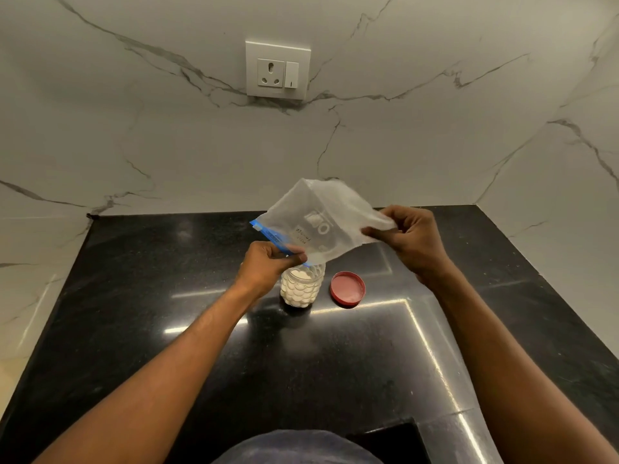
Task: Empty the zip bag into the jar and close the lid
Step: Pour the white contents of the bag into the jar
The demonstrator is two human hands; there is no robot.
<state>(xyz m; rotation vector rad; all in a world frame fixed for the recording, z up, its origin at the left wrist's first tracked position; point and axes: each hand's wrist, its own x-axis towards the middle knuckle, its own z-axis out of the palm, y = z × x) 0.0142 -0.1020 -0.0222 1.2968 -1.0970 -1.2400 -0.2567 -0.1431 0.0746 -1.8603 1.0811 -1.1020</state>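
Observation:
A clear zip bag (321, 219) with a blue zip strip hangs upside down over a small clear jar (302, 288). The jar stands open on the black counter and holds white powder nearly to its top. My left hand (268, 266) pinches the blue zip edge just above the jar's mouth. My right hand (412, 239) grips the bag's bottom corner, raised higher and to the right. The bag looks flat, with only a thin white film inside. A red lid (347, 289) lies upturned on the counter just right of the jar.
The glossy black counter (167, 313) runs to white marble walls at the back and both sides. A wall socket with a switch (277, 70) sits high on the back wall. A dark flat object (388, 440) lies at the near edge.

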